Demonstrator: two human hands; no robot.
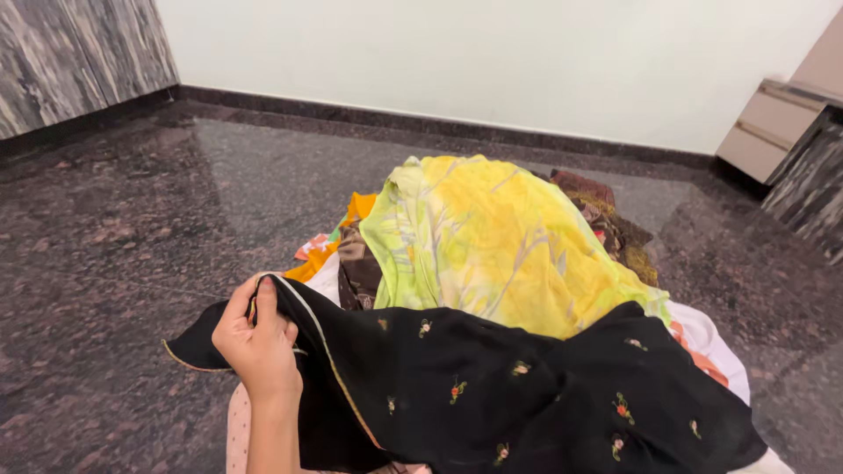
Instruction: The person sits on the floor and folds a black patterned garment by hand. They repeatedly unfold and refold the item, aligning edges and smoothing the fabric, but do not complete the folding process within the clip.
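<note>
One hand (pixel 256 338), the left, is seen closed on the gold-trimmed edge of a thin black cloth (pixel 492 386), spread on the dark stone floor (pixel 105 228) over a clothes pile (pixel 492 237), and it looks soft, light and floppy, best gripped along that hem.

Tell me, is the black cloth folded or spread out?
Spread out: the black cloth drapes loosely over the clothes pile, its edge pinched by the left hand.
</note>
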